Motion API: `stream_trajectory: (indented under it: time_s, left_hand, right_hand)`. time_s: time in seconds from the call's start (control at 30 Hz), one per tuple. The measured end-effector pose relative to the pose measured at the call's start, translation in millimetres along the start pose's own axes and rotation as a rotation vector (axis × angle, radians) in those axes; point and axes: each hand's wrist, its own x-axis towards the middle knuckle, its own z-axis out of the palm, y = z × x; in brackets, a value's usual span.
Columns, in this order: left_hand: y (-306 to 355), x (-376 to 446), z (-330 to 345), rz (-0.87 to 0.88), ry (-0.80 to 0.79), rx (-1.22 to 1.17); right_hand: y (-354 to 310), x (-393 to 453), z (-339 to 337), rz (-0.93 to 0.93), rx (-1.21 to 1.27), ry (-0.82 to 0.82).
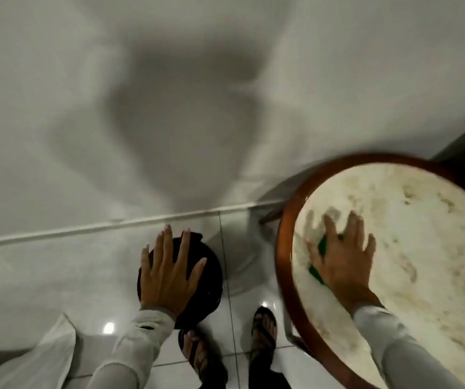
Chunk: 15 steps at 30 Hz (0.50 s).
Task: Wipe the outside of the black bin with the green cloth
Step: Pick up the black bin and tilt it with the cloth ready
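Standing on the glossy pale floor tiles (57, 276) near the wall, the black bin (206, 279) is round and dark, with a small tab projecting at its far rim. The left hand (169, 276) is spread flat above its top, fingers splayed, gripping nothing; whether it touches the bin cannot be determined. The green cloth (319, 256) lies on the round table (284, 248) to the right, mostly covered. The right hand (343, 265) sits over it, fingers spread wide, not closed around it. The tabletop is pale, mottled stone-like material inside a reddish-brown wooden rim. Both sleeves are light fabric. Sandalled feet (265, 332) stand between bin and table.
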Motion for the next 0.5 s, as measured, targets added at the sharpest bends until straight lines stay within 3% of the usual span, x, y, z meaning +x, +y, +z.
stream_trajectory:
  time_s: [0.17, 0.33, 0.5]
  left_hand:
    - [-5, 45, 114, 0.029, -0.180, 0.032]
    - [-11, 112, 193, 0.068, -0.257, 0.086]
    - [-25, 166, 248, -0.128, -0.427, 0.110]
  right_hand:
    - [22, -3, 86, 0.237, 0.147, 0.151]
    - [19, 5, 108, 0.268, 0.209, 0.360]
    - [21, 4, 109, 0.209, 0.341, 0.429]
